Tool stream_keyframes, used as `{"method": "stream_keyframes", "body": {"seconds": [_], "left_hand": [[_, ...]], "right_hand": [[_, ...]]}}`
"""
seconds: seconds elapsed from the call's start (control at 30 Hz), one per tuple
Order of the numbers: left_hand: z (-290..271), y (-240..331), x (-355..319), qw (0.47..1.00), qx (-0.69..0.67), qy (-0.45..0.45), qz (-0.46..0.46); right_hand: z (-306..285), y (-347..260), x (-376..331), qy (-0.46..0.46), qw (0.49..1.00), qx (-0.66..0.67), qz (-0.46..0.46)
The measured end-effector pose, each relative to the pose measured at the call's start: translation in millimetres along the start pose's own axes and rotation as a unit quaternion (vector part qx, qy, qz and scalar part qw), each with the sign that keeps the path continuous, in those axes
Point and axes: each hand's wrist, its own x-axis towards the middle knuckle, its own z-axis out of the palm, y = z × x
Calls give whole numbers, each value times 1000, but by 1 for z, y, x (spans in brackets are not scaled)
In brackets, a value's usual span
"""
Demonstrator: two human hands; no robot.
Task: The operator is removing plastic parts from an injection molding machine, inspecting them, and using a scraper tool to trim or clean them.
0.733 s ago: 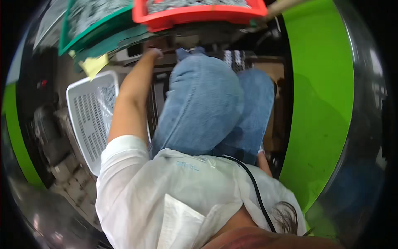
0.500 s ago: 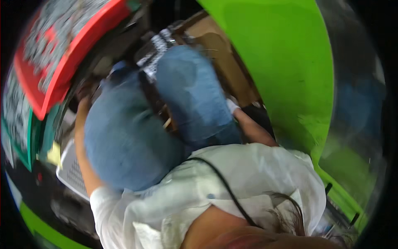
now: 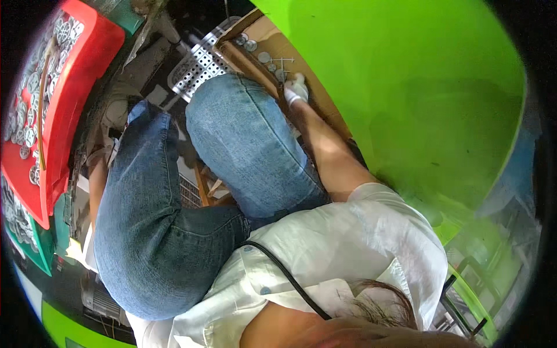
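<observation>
My right hand, in a white glove, reaches past my knee into an open cardboard box. Its fingers look bunched, and whatever they may hold is hidden. Beside them lie a grey moulded piece with thin crossing stems and several flat grey discs. On the other side, my left forearm runs down outside my left leg. The left hand is in shadow and mostly hidden there, so its fingers do not show.
Far left stands a red bin of grey round parts, with a green bin of grey parts below it. A perforated white crate lies beyond my knees. A large bright green panel closes off the right side.
My right hand has moved forward into the cardboard box, with more of its forearm showing. My legs and view have shifted, and the left forearm is now largely behind my leg.
</observation>
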Motion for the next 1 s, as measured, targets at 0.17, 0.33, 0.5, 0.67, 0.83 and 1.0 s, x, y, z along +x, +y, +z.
{"method": "stream_keyframes", "body": {"seconds": [0.17,0.33,0.5,0.67,0.83,1.0], "left_hand": [[0,41,-6,999,-39,-23,26],[27,118,-1,980,-129,-101,117],[63,150,0,938,-130,-316,51],[74,133,11,939,-148,-303,68],[77,133,11,941,-169,-268,118],[74,138,9,948,-149,-276,56]], "right_hand": [[20,-22,39,-24,999,-45,-16],[20,-20,51,-124,991,-33,-26],[25,-10,62,-72,996,-35,-31],[35,5,79,-78,990,-3,-121],[30,21,63,-53,990,-32,-129],[18,15,48,-93,985,-41,-141]]}}
